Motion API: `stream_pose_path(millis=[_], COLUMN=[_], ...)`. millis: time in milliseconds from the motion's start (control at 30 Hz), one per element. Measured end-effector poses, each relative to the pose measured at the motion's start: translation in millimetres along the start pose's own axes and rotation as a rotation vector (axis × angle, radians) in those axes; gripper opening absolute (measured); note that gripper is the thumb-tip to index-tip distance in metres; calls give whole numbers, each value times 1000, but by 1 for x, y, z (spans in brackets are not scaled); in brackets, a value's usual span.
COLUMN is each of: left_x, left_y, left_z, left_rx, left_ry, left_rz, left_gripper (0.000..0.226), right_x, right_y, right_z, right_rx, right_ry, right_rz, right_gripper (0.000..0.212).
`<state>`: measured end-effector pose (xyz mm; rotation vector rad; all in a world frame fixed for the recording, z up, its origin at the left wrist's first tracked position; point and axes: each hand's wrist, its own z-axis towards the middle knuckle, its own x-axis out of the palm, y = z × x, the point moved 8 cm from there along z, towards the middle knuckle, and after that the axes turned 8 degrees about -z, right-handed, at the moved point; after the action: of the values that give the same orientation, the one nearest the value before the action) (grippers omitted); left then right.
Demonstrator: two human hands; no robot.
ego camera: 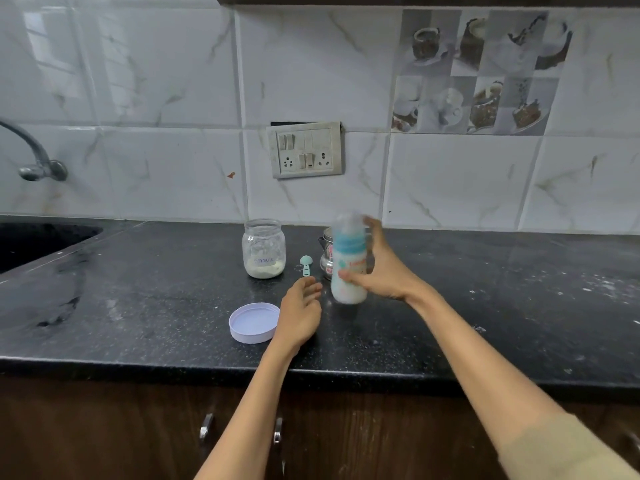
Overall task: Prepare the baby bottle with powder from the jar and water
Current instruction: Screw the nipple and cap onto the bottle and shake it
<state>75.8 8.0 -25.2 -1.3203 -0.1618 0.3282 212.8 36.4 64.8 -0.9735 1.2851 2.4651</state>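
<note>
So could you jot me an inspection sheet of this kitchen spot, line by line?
Surface: black speckled stone counter, white dusting at its right end.
Job's things: clear baby bottle with teal collar, milky inside, blurred; open glass jar with a little white powder; teal plastic scoop lying flat; round white lid lying inside up.
Clutter: small steel vessel behind the bottle.
Grippers: right hand grips the bottle; left hand empty, resting beside the lid.
Cables: nothing seen.
Surroundings: marble-look wall tiles, white switch-and-socket plate, metal tap over a dark sink, brown cabinet doors below.
</note>
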Motion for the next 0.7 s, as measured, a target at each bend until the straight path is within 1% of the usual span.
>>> stream_pose_path(millis=[33,67,100,167,200,233,267,333,367,433,467,533,600,633,700], left_x=[0,0,-1,0,0,0,-1,0,0,0,0,0,1,1,0], left_y=[1,2,1,0,1,2,2,2,2,4,5,4,4,4,3], left_z=[1,1,1,0,1,1,2,2,3,3,3,4,4,4,3], left_rx=[1,5,8,2,3,7,14,15,7,2,8,10,-2,1,8], left_ry=[-1,-2,-7,-7,0,5,6,-1,4,10,13,9,14,14,8], left_rz=[-3,-5,-2,8,7,5,3,6,4,-1,0,3,-8,-11,-5], left_gripper=[52,52,52,52,52,53,52,52,52,52,52,52,51,51,52], right_x=[-8,-12,-7,14,14,9,7,14,14,-1,-2,3,-6,-8,4], right_y=[-1,-3,2,-1,-7,-11,-14,-9,-9,-12,-10,-3,-9,-8,-3], right_z=[2,3,3,-1,-2,-4,-5,-6,-3,2,4,6,6,5,3], right_rx=[17,14,9,18,33,57,51,23,17,38,17,-5,15,3,-10], right_ry=[-86,-132,-74,110,75,-2,-49,30,35,-78,-83,-6,-104,-121,-2], right_rz=[66,71,61,8,31,90,95,34,36,100,93,42,111,118,44], right_gripper=[92,90,91,95,94,93,92,93,91,85,85,88,87,86,87])
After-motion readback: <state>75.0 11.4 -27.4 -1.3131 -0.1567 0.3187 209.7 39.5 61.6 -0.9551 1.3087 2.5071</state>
